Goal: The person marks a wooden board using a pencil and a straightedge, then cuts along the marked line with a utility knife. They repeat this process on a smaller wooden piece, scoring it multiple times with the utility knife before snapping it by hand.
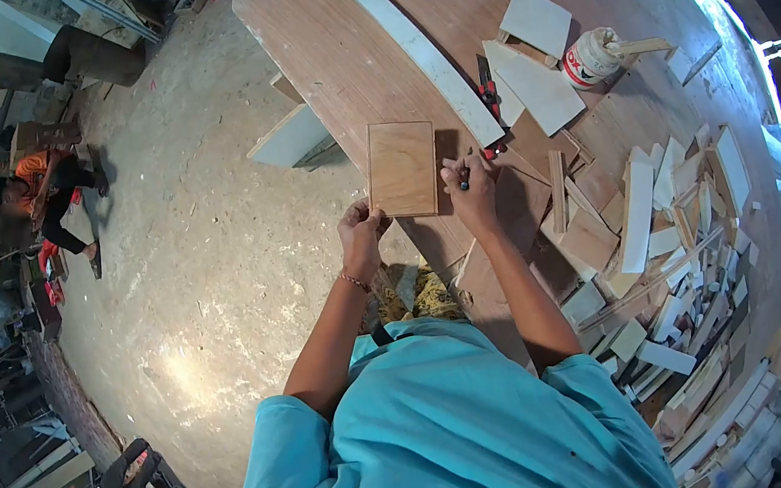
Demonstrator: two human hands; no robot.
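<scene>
Our left hand [361, 233] pinches the wooden panel [403, 169] by a corner | our right hand [474, 193] curls round a dark tool [464, 179], perhaps a pen | we have the panel at the edge of the table [311, 39], near a white strip [425, 47]

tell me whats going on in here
Someone in a turquoise shirt grips a wooden panel by its near left corner with the left hand, at the edge of a table. The right hand, just beside the panel, holds a small dark pen-like thing. Wood scraps are heaped to the right. Two other people are off to the left.
</scene>
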